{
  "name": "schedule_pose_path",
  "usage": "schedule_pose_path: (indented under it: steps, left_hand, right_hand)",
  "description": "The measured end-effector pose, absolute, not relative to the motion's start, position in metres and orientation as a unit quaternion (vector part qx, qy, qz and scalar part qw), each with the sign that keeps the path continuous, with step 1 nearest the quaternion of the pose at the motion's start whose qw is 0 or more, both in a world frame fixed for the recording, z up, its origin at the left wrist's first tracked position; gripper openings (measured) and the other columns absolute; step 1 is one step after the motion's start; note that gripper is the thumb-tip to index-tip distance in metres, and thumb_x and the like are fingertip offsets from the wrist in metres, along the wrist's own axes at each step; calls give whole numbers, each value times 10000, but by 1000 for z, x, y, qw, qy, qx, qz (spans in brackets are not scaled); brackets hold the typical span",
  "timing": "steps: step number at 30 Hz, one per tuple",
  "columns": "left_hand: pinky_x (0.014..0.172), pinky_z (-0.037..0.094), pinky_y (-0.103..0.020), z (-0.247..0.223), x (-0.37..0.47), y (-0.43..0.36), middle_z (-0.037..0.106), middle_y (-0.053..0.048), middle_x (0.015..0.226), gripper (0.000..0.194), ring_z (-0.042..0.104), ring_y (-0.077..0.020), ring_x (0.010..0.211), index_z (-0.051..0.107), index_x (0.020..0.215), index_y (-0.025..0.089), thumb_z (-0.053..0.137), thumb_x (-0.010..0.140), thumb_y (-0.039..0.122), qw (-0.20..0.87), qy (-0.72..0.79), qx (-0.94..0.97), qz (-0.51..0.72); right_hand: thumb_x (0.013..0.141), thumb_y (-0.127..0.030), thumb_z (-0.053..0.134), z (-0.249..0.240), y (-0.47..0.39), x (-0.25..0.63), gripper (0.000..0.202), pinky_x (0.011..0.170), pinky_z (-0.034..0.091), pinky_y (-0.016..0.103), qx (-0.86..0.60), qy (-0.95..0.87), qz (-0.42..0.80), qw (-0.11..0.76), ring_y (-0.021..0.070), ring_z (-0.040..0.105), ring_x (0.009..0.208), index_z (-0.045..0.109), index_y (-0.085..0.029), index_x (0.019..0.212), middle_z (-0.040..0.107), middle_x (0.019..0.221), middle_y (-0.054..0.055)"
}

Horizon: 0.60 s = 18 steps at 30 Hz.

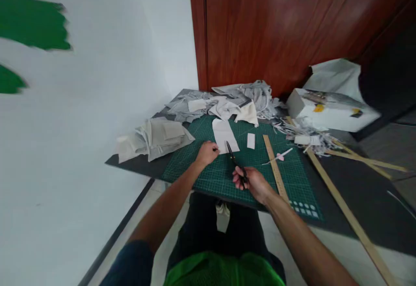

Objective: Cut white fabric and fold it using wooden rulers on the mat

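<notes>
Scissors (232, 157) are lying within the right hand (244, 178) in the head view, its grip grasping the handles above the green cutting mat (216, 178). The blades are pointing away from the person, their tips reaching over the right part of a white sheet (223, 133). The left hand (208, 153) is resting beside the sheet's near-left corner; whether its grip is clenched on anything, one cannot tell. A small white rectangle (251, 141) is lying right of the sheet, and a wooden ruler (273, 161) is lying farther right. Stacked fabric (165, 136) is occupying the worktop's (360, 195) left side.
</notes>
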<state>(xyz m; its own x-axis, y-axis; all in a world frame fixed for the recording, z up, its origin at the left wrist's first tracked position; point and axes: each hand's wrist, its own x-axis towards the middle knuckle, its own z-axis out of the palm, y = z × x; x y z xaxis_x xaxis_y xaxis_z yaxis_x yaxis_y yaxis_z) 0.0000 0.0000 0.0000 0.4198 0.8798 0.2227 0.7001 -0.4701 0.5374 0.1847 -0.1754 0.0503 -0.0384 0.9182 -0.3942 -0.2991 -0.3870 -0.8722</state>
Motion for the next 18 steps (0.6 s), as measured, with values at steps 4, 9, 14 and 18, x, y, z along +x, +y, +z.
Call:
schedule_pose_path:
  steps: [4, 9, 14, 18]
  left_hand:
    - [961, 553, -341, -1, 11, -14, 764, -45, 928, 97, 699, -210, 945, 804, 869, 202, 730, 829, 154, 176, 472, 823, 262]
    - [1040, 532, -367, -3, 11, -26, 757, -56, 1029, 201, 698, -229, 1021, 793, 915, 204, 744, 767, 78, 142, 472, 818, 296]
    - [1027, 525, -360, 0, 11, -28, 757, -72, 1021, 150, 692, -230, 1015, 780, 902, 195, 723, 827, 79, 124, 480, 818, 290]
    - [1047, 499, -377, 0, 12, -29, 755, -84, 983, 102, 690, -232, 1013, 775, 866, 182, 702, 898, 117, 101, 469, 833, 277]
  right_hand:
    - [865, -446, 798, 53, -191, 187, 350, 418, 409, 215, -523, -307, 651, 457, 120, 599, 462, 707, -126, 754, 672, 621, 44]
    - [998, -383, 640, 55, -212, 186, 360, 402, 410, 216, -548, -302, 655, 424, 126, 603, 435, 689, -127, 750, 662, 603, 48]
    - [1037, -410, 575, 54, -228, 181, 403, 400, 420, 217, -556, -301, 666, 396, 132, 600, 428, 661, -143, 748, 678, 602, 64]
    - [1051, -427, 548, 54, -229, 177, 418, 388, 409, 215, -561, -297, 667, 391, 136, 605, 422, 646, -149, 754, 673, 594, 62]
